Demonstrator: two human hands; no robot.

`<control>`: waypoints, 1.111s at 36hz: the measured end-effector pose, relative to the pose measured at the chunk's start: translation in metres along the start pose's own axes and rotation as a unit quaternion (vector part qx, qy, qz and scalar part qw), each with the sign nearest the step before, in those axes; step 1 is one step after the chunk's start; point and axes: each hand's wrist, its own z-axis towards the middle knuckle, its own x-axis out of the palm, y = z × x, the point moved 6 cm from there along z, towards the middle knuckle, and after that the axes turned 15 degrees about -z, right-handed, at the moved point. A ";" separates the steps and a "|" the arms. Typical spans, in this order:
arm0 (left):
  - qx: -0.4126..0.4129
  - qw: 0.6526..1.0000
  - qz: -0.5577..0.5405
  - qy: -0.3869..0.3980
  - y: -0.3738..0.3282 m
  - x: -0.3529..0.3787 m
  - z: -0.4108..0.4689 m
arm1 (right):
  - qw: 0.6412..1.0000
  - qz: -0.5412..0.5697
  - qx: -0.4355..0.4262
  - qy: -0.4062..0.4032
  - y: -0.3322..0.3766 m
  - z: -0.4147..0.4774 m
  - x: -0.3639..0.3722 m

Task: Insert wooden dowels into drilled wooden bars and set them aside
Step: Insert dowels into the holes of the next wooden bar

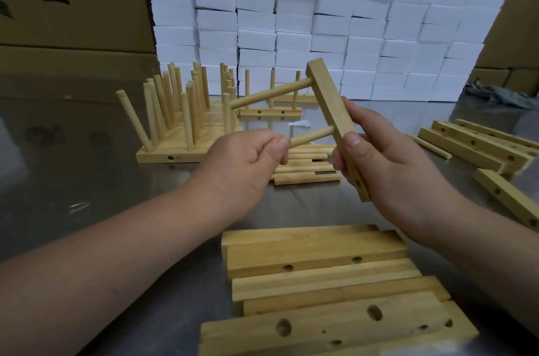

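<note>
My right hand [388, 157] grips a drilled wooden bar [326, 93], held tilted above the table. One dowel [271, 94] sticks out of the bar's upper hole, pointing left. My left hand [248, 163] pinches a second dowel [313, 135] whose far end sits in the bar's middle hole. An open hole shows near the bar's lower end. Loose dowels [306, 164] lie on the table beneath my hands. Finished bars with upright dowels [180, 110] stand at the back left.
A pile of drilled bars [320, 277] lies at the near edge of the steel table [116, 180]. More drilled bars [478, 145] lie at the right. White foam blocks [335, 20] are stacked behind, with cardboard boxes [73, 0] on the left.
</note>
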 end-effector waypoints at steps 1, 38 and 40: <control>-0.001 1.000 -0.002 0.003 0.000 0.000 0.000 | 1.000 0.001 0.001 -0.001 -0.001 0.000 0.000; 0.016 0.936 0.296 0.193 0.037 0.020 0.008 | 0.961 0.106 0.235 -0.096 -0.068 0.017 0.000; 0.025 0.939 0.286 0.188 0.034 0.021 0.008 | 0.962 0.101 0.235 -0.097 -0.068 0.017 0.000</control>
